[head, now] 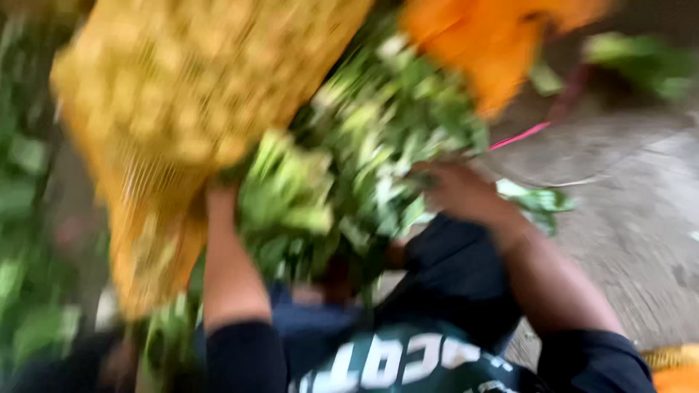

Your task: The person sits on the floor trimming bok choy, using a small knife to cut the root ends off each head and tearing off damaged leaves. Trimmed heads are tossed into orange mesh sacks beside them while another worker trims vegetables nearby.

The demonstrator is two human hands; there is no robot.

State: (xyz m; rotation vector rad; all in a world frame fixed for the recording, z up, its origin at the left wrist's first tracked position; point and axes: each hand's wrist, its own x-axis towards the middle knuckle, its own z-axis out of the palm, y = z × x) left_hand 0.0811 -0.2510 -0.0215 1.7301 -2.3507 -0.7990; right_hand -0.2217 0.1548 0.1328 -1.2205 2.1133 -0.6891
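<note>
Frame blurred: both hands, left hand (218, 191) and right hand (455, 191), grasp the leafy green bundle (364, 167) mid-handling, yellow mesh sack (182, 109) at ten o'clock, grip closure indeterminate.

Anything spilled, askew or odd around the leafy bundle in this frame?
Loose green leaves lie scattered on the bare concrete ground beside the right hand, apart from the big leafy bundle. A pink string trails loose there too. The frame is heavily motion-blurred, so finer damage cannot be judged.
</note>
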